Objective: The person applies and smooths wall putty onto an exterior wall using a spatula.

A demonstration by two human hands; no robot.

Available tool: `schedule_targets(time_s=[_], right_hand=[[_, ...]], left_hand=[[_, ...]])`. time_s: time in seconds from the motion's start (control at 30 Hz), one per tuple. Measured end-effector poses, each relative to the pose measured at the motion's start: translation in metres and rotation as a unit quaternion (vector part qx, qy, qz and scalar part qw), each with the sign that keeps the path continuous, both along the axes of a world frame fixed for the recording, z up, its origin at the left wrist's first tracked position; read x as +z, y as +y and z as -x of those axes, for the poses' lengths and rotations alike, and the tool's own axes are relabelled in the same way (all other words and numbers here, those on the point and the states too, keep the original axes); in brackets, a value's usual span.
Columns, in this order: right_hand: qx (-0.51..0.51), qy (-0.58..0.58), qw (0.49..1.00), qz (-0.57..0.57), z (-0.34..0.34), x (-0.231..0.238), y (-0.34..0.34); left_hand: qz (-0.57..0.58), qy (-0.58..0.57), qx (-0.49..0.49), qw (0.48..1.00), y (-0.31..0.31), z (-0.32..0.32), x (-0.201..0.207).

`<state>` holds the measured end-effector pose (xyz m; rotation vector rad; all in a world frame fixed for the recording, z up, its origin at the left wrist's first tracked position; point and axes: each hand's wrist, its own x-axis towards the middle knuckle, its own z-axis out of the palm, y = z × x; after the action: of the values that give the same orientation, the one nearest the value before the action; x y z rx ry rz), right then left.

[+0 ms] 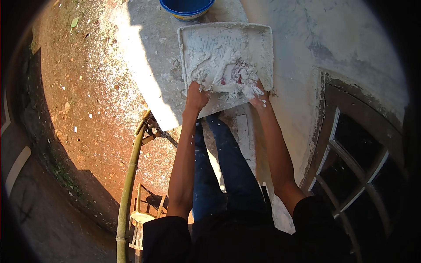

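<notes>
A shallow, paste-smeared tray lies in front of me, with wet white paste heaped toward its near side. At its near left corner, my left hand is closed, its fingertips down in the paste; what it grips is hidden. My right hand is at the near right side, thickly coated, so its fingers cannot be made out. Between the hands runs a pale, paste-covered bar-like edge that I cannot identify. Dark reddish patches show through the lumps beside my right hand.
A blue bucket stands beyond the tray on the grey board or platform. A bamboo pole rises at left, near a wooden chair below on reddish ground. At right are a plastered wall and a dark paned window frame.
</notes>
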<state>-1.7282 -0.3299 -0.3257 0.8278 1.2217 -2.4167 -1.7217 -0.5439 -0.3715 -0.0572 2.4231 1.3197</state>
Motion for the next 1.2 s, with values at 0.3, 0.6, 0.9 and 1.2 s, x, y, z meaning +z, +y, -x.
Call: schedule_targets(time_s=[0.3,0.6,0.9,1.2], right_hand=[[-0.082,0.019,0.994,0.066,-0.023,0.103,-0.015],[-0.159,0.054,0.985,0.035,-0.097,0.245,-0.024],[-0.388,0.083,0.917,0.048,-0.271,0.289,-0.034],[-0.533,0.146,0.808,-0.203,-0.46,0.297,-0.067]], left_hand=[[-0.406,-0.209,0.149,0.877,0.01,0.011,0.109],[-0.572,-0.298,0.196,0.738,0.053,-0.015,0.194],[-0.539,-0.425,-0.094,0.722,0.119,-0.117,0.266],[-0.454,-0.648,-0.26,0.553,0.162,-0.283,0.356]])
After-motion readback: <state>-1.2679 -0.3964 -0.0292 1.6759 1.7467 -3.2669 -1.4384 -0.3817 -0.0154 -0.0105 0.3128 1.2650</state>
